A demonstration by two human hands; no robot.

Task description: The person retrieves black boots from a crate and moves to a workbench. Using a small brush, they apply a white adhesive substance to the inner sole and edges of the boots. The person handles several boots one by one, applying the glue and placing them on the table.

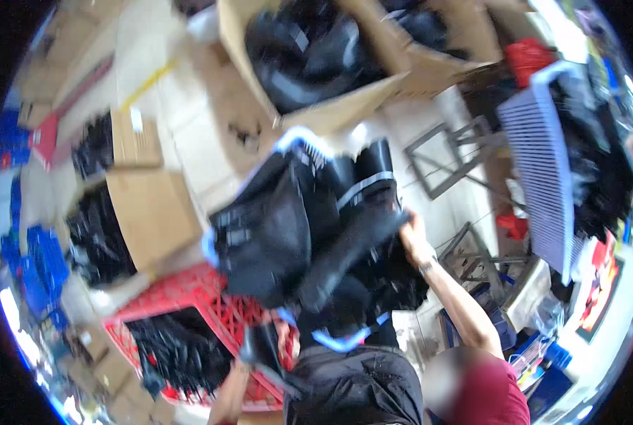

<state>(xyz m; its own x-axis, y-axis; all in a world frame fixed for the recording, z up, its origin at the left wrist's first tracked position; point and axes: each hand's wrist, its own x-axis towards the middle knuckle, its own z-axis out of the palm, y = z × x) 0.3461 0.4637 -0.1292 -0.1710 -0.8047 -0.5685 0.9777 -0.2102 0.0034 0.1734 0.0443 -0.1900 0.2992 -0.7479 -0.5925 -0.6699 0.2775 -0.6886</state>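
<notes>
At the middle, my right hand (416, 244) is closed on the upper end of a long black boot (352, 251); the outline is smeared by motion. That boot lies slantwise over a light-blue basket (341, 343) heaped with black pieces. Upright in the basket's far part stand two boot shafts (366, 180) with a pale band. Low at the left, my left hand (285, 341) is partly hidden behind a smaller dark boot-shaped piece (263, 347), its fingers wrapped round it, beside a red crate (210, 283).
Cardboard boxes (331, 110) of black boots stand at the far side. More open boxes (153, 219) with black pieces are at the left. A metal frame (440, 159) is on the floor at the right, near a tilted pale-blue basket (540, 152) and a white table (618, 312).
</notes>
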